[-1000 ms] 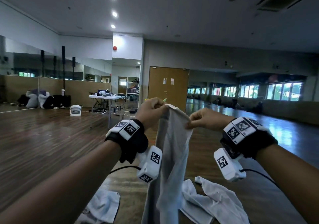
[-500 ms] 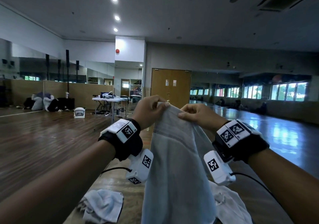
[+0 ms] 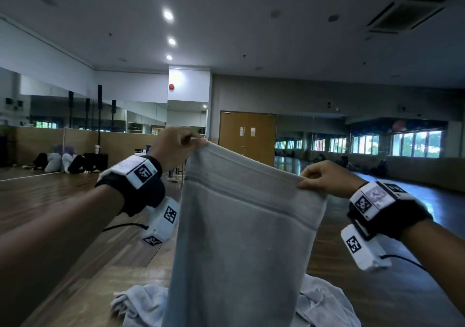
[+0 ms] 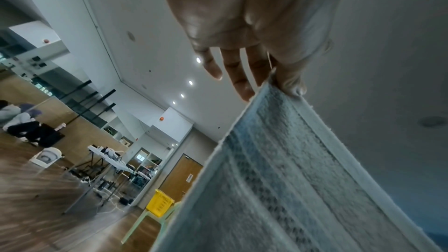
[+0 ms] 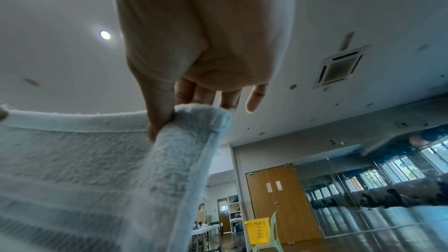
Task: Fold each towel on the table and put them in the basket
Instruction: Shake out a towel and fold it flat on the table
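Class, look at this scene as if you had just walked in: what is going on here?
A person holds a grey towel up in the air, spread out. The left hand pinches one top corner and the right hand pinches the other. More towels lie crumpled on the table below, not yet folded. A yellow basket sits on a green chair further off.

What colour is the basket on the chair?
Yellow. The basket shows best in the right wrist view, sitting on a pale green chair.
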`<state>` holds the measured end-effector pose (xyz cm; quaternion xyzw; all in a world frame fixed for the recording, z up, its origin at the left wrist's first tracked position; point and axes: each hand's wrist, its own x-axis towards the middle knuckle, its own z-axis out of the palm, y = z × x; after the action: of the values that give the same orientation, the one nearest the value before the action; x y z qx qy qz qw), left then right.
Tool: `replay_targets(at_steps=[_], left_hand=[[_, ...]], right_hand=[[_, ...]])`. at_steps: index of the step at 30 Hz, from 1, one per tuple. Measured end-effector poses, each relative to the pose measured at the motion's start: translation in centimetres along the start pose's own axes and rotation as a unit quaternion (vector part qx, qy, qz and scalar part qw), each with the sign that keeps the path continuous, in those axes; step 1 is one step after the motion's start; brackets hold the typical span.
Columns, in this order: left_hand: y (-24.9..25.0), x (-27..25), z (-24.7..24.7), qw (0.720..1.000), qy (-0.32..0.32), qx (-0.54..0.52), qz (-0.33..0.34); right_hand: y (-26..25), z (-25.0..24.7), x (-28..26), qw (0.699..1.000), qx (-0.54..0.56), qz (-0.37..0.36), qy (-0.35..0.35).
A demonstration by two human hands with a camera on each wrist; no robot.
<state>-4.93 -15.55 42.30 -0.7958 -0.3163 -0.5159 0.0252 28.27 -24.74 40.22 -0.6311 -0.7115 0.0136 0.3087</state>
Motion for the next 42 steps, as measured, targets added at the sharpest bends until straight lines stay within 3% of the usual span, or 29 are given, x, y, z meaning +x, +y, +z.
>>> replay_targets(at_steps=[14,20,24,28,33,35,39,42], left_hand=[[2.4,1.0,-8.7,0.999,-0.004,0.041,0.008],[2.2,2.4,-9.8,0.999,-0.007,0.053,0.000],[0.0,2.9,-7.7,0.998,-0.019,0.057,-0.015],[-4.8,1.6,-2.6,0.993,-0.063,0.085,-0.042],[-9.7,-1.3,4.3,0.982,-0.127,0.125,-0.055],[-10.8,-1.1,5.8,0.984,-0.086,0.144,-0.063],[-11.2,0.5,7.5,0.988,0.020,0.141,-0.055],[-11.8,0.5,8.6,0.990,0.041,0.129,-0.044]], right_hand=[[-4.5,-9.2,-2.2,0.988,-0.017,-0.078,0.131],[-5.6,-10.8,-0.8,0.983,-0.035,-0.094,0.155],[-3.7,-9.2,1.7,0.980,-0.065,-0.079,0.171],[-0.5,-4.2,3.8,0.980,-0.124,-0.055,0.145],[4.5,2.5,5.5,0.984,-0.166,-0.003,0.062],[5.3,3.4,6.2,0.981,-0.168,-0.006,0.097],[5.4,3.4,7.8,0.961,-0.139,-0.038,0.235],[6.3,4.6,8.1,0.959,-0.108,-0.045,0.257]])
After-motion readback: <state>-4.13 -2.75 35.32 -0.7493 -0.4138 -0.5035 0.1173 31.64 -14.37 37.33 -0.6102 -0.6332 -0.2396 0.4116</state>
